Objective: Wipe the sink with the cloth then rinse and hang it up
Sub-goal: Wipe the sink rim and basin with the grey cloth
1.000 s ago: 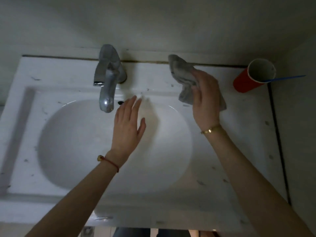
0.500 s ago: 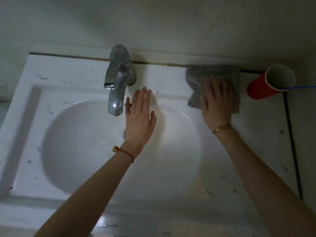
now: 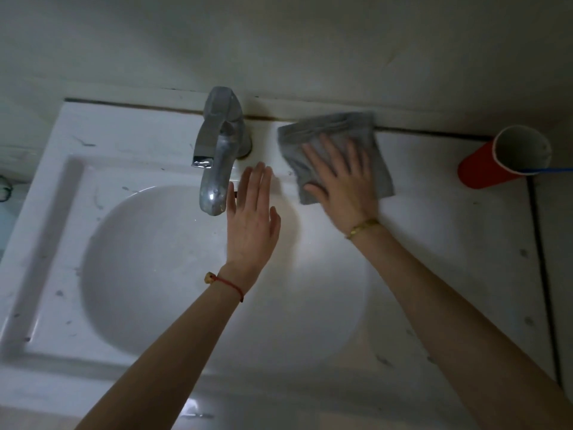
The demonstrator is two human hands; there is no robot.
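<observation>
The right hand (image 3: 342, 184) lies flat, fingers spread straight, pressing the grey cloth (image 3: 336, 150) onto the sink (image 3: 124, 144) ledge just right of the tap (image 3: 218, 150). The left hand (image 3: 251, 218) hovers open beside the spout, fingers straight, holding nothing.

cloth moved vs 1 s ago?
Yes. The cloth, then lifted near the cup, now lies flat under the right hand, closer to the faucet.

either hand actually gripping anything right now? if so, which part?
Nothing is gripped. The right hand presses flat, fingers straight, on the middle of the grey cloth, which lies on the sink ledge. The left hand is open and holds nothing.
</observation>
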